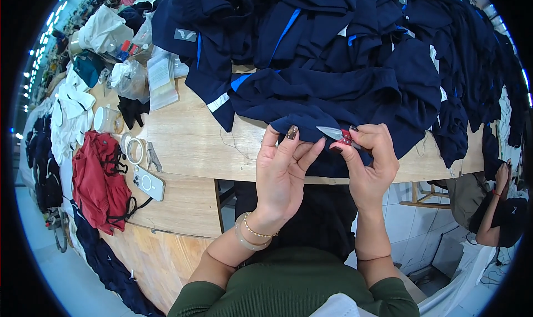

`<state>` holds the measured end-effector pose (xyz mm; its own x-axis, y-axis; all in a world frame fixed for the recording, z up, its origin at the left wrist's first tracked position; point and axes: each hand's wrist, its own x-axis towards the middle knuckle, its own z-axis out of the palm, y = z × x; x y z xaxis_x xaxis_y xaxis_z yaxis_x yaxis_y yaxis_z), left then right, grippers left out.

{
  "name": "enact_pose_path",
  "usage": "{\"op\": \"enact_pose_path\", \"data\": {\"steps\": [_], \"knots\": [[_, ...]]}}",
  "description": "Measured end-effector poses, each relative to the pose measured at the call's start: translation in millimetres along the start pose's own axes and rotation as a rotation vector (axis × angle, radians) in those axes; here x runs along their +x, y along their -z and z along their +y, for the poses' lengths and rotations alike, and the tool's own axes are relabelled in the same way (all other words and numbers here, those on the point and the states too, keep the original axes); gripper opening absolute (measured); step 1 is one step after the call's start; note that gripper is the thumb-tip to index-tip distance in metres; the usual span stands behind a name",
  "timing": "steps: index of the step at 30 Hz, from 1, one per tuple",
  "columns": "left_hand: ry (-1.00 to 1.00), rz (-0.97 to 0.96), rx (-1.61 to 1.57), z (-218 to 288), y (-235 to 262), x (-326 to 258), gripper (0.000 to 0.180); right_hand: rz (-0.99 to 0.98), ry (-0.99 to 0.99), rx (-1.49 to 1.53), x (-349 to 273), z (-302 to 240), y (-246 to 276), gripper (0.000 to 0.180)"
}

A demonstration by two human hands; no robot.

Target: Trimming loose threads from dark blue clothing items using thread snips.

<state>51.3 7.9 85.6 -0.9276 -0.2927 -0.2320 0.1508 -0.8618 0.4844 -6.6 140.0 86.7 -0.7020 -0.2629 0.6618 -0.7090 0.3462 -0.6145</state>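
At the near edge of the wooden table [189,139], the right hand [367,167] pinches small red-handled snips [338,135]; the left hand [283,170], fingers open, touches the navy garment [333,95] beside them.

2 hands up: left hand [281,170], right hand [367,164]. 1 snips [338,135], 1 phone [149,182], 2 tape rolls [134,149], 1 red garment [99,181], 1 desk [189,142], 1 navy pile [344,56].

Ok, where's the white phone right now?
In the head view, the white phone lies on the wooden table, left of the left hand, between the red garment and metal snips.
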Motion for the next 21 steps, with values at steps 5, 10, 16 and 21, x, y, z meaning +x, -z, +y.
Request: {"op": "enact_pose_path", "data": {"steps": [5,10,16,21], "knots": [[0.015,0.01,0.01,-0.4,-1.4,0.3,0.015,0.144,-0.286,0.26,2.4,-4.3,-5.8,0.03],[0.011,0.002,0.044,-2.1,-1.0,1.3,0.014,-0.059,-0.071,0.142,20.4,-14.4,-13.6,0.04],[-0.015,-0.029,0.069,-2.4,2.7,0.7,0.014,0.04,-0.286,0.351,15.0,7.4,-21.5,0.011],[-0.002,-0.031,0.074,1.1,1.7,4.5,0.014,0.102,-0.561,0.448,12.4,11.1,-11.8,0.005]]}}
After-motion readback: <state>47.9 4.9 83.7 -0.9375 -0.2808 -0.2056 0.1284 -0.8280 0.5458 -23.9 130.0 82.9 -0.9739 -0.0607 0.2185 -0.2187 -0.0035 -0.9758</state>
